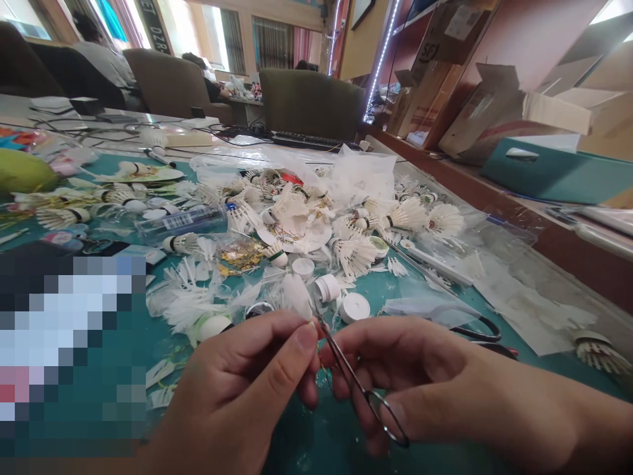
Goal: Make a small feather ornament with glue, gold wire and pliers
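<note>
Near the bottom centre, my left hand (262,382) is closed in a pinch, thumb against forefinger. A tiny pale bit shows at its fingertips, too small to name. My right hand (425,382) grips slim metal scissors (352,377), with the thumb at a ring handle. Their narrow tips point up and left, close beside the left fingertips; whether the blades are apart I cannot tell. A thin yellowish thread (322,361) hangs between the two hands. Just beyond the fingers are a small white jar (327,288), a round white lid (355,307) and a whitish translucent piece (295,295).
Feather shuttlecocks (353,256) and loose white feathers (185,290) crowd the green mat (306,442). A bag of gold flakes (241,254), a clear bottle (180,221) and long tweezers (415,264) lie among them. Cardboard boxes (479,125) stand right; people (101,56) sit at the back.
</note>
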`<control>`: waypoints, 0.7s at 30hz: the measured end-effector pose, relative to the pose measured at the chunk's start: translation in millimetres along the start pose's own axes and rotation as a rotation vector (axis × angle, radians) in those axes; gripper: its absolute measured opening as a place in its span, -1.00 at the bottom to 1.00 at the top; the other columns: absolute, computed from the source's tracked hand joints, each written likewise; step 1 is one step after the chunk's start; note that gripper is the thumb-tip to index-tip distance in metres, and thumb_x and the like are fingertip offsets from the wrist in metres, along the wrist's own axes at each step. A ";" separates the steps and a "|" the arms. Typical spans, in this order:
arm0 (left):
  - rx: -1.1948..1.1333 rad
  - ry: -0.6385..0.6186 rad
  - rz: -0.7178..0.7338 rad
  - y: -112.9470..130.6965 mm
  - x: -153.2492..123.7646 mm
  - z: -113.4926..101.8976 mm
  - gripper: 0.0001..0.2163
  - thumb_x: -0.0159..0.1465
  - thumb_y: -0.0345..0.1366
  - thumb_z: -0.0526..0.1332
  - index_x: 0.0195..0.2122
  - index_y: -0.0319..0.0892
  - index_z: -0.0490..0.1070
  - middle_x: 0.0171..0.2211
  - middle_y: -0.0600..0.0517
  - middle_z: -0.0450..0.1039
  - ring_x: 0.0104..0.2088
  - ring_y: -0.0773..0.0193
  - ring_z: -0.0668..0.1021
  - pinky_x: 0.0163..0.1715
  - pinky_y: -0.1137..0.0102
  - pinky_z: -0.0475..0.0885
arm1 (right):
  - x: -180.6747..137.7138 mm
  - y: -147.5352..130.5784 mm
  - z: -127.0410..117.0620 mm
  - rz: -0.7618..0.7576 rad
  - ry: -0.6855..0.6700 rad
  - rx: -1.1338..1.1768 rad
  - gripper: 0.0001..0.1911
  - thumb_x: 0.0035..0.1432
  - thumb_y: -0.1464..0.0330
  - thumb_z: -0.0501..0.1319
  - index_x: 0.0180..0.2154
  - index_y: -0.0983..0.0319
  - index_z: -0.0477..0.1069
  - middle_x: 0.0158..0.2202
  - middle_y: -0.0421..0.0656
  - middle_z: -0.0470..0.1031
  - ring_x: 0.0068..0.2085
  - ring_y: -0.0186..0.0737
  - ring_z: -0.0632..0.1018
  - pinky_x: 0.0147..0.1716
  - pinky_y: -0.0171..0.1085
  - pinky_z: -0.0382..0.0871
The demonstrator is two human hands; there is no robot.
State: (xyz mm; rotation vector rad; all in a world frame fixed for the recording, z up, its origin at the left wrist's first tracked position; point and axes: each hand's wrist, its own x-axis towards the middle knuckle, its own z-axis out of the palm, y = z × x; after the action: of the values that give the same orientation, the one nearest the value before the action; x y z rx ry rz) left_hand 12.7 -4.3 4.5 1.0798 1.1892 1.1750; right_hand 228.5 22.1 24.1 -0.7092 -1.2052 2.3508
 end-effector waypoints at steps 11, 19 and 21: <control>-0.001 -0.004 -0.038 -0.8 1.4 -7.0 -0.85 0.21 -0.13 0.54 -0.47 0.03 0.72 -0.60 0.17 0.54 -0.53 0.31 0.56 -0.44 0.50 0.51 | 0.0 -3.5 7.2 0.157 0.061 -0.018 -0.42 -0.05 0.50 0.70 0.00 0.17 0.61 -0.22 -0.29 0.59 -0.27 -0.45 0.58 -0.17 -0.46 0.46; 0.174 0.007 0.002 2.0 1.3 -9.8 -0.62 0.26 -0.03 0.45 -0.63 -0.02 0.47 -0.61 0.14 0.47 -0.52 0.28 0.49 -0.52 0.46 0.42 | 1.8 -5.8 1.0 0.012 0.128 -0.408 -0.61 0.26 0.13 0.56 0.00 0.19 0.64 -0.14 -0.18 0.59 -0.13 -0.26 0.54 -0.09 -0.31 0.47; 0.188 -0.014 0.015 2.2 2.1 -10.0 -0.61 0.29 -0.02 0.43 -0.63 -0.02 0.46 -0.60 0.14 0.45 -0.52 0.27 0.47 -0.52 0.47 0.41 | 0.9 -7.8 0.8 -0.007 0.137 -0.541 -0.63 0.32 0.11 0.51 -0.01 0.20 0.63 -0.10 -0.15 0.61 -0.08 -0.21 0.56 -0.05 -0.27 0.49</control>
State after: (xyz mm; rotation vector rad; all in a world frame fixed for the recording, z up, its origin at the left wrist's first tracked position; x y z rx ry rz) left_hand 2.6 -1.9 5.6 1.2376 1.3019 1.0810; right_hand 228.2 26.4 30.8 -1.0108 -1.7929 1.9331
